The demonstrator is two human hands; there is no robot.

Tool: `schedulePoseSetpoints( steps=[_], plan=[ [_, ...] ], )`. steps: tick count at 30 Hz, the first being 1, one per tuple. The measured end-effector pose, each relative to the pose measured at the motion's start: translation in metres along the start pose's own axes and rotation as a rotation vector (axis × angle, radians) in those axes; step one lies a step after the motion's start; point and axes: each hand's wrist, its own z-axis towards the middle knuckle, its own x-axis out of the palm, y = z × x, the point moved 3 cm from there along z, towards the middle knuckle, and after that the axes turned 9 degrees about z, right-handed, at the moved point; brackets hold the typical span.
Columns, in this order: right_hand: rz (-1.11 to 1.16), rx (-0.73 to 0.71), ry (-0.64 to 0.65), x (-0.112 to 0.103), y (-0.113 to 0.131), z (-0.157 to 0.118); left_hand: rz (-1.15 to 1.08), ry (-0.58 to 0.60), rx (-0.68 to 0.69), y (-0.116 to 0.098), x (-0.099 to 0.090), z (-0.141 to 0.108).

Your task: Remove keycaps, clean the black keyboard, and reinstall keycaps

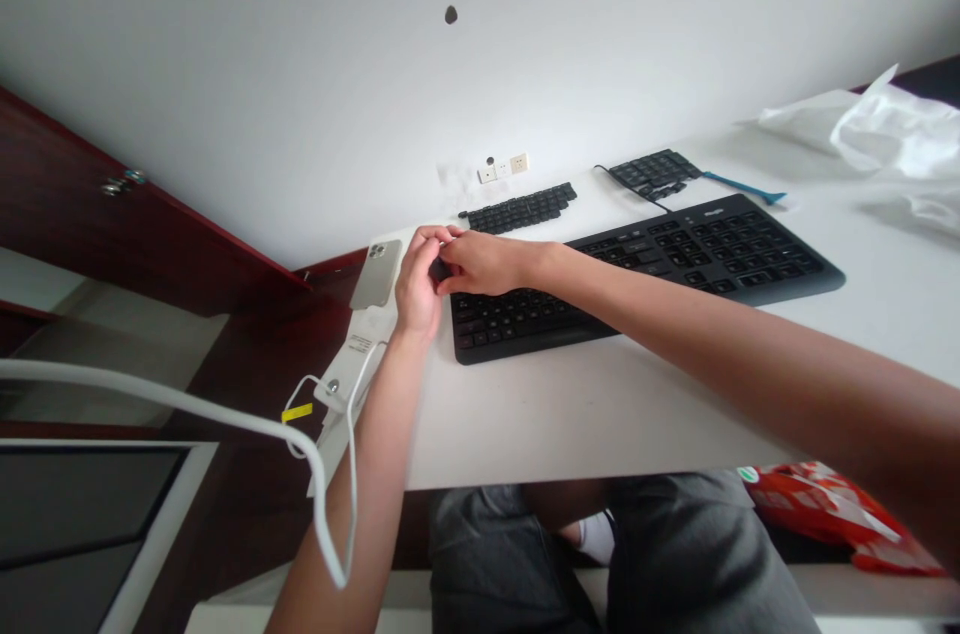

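Observation:
A black keyboard lies on the white table, with dark gaps among its keys on the right side. My left hand is at the keyboard's far left corner, its fingers curled. Reaching across the keyboard, my right hand meets the left one with its fingers bent inward. Something small and dark shows between the two hands; the fingers mostly hide it, so I cannot tell what it is. Loose black keycaps are laid out in rows behind the keyboard. A second group of keycaps lies farther right, beside a blue slender tool.
A phone lies left of my hands. Nearer me are a white box and a looped white cable. White plastic bags occupy the table's right. Wall sockets sit behind; a red bag is below the table edge.

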Motion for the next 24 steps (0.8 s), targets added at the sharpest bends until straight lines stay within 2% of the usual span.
schedulePoseSetpoints(
  steps=[8, 11, 17, 24],
  plan=[
    [-0.04, -0.017, -0.029, 0.0, -0.007, 0.001, -0.178, 0.009, -0.092, 0.016, -0.001, -0.002],
    [-0.047, -0.016, -0.029, 0.001, -0.009, 0.001, -0.256, 0.025, -0.083, 0.018, -0.001, -0.002],
    [-0.037, -0.024, -0.032, 0.001, -0.009, 0.0, -0.28, 0.051, -0.076, 0.016, -0.003, -0.003],
    [0.011, -0.046, -0.002, -0.002, -0.004, -0.001, -0.281, 0.004, -0.039, 0.009, -0.003, -0.003]
  ],
)
